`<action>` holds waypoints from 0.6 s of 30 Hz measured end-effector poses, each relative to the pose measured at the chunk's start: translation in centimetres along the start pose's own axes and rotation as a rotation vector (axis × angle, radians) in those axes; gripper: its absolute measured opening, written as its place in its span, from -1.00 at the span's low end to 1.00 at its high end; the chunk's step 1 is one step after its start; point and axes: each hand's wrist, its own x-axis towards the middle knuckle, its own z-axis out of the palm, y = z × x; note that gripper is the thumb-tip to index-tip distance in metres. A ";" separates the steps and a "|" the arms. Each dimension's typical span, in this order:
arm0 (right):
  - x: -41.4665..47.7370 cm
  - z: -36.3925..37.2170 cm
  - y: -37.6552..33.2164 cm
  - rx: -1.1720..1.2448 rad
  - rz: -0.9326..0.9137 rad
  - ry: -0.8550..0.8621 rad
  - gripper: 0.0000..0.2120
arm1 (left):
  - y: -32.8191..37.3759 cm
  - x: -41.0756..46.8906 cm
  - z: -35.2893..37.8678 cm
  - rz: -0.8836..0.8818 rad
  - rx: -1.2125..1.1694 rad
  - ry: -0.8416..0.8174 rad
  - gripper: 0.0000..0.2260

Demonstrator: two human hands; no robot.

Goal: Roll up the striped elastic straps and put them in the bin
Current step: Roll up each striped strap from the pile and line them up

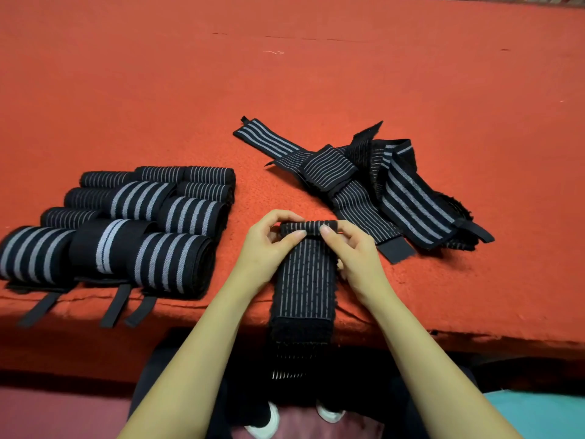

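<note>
Lower strap (305,277) end lost in dark below table (316,74) edge; teal object (535,413) cut off at bottom-right corner.

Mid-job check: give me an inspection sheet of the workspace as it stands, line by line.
Surface: red cloth-covered table, its front edge nearest the person.
Job's things: current strap lies flat, far end partly rolled, near end hanging over the edge; rolled straps grouped at left; unrolled pile at right; bin not in view.
Clutter: loose thread on the cloth.
Fingers: left hand and right hand both pinch the rolled end.
Cables: nothing seen.
Surroundings: white shoe tips and a teal object below the table.
</note>
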 end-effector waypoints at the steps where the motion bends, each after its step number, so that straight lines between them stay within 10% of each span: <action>1: 0.1 0.0 0.2 0.005 -0.002 0.011 -0.88 | 0.1 0.0 0.1 -0.018 -0.011 -0.002 -0.84; 18: 0.3 -0.3 0.6 -0.087 -0.067 0.009 -0.80 | -0.1 0.1 -0.3 0.019 0.090 -0.045 -0.83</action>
